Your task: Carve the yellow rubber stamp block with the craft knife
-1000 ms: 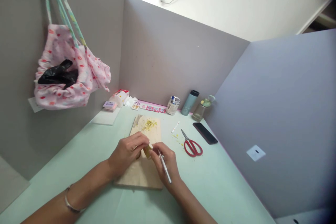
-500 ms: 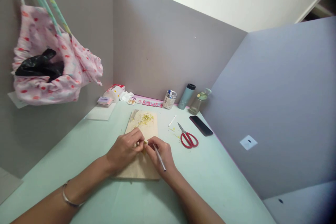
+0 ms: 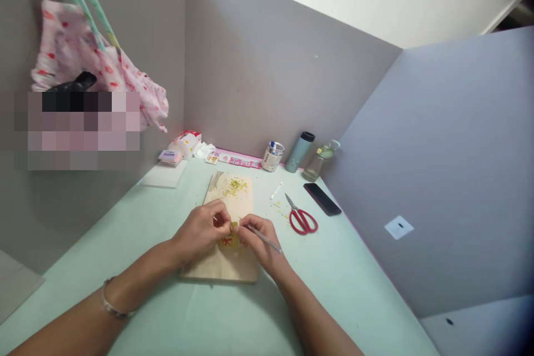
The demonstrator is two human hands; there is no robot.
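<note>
My left hand [image 3: 205, 233] is over the wooden board [image 3: 217, 272], fingertips pinched on the edge of a small yellow piece with red characters [image 3: 227, 241]. My right hand [image 3: 261, 239] meets it there, thumb and finger at the same piece. A slim silver pen-shaped tool [image 3: 267, 240] lies across the right hand, gripped by its fingers, with its back end toward the wrist. The tool's front tip is hard to make out. Yellow shavings [image 3: 234, 186] are scattered on the board's far part.
Right of the board lie red-handled scissors [image 3: 302, 221], a black phone [image 3: 322, 199] and a small white stick [image 3: 276, 190]. Along the back stand a jar [image 3: 272, 157], a blue tumbler [image 3: 300, 152] and a green bottle [image 3: 321, 160]. A pink cloth bag [image 3: 152, 103] hangs at left.
The yellow piece has come into clearer view, its red characters showing between my hands. The tool's back end has swung to the right in my right hand. The view has shifted slightly.
</note>
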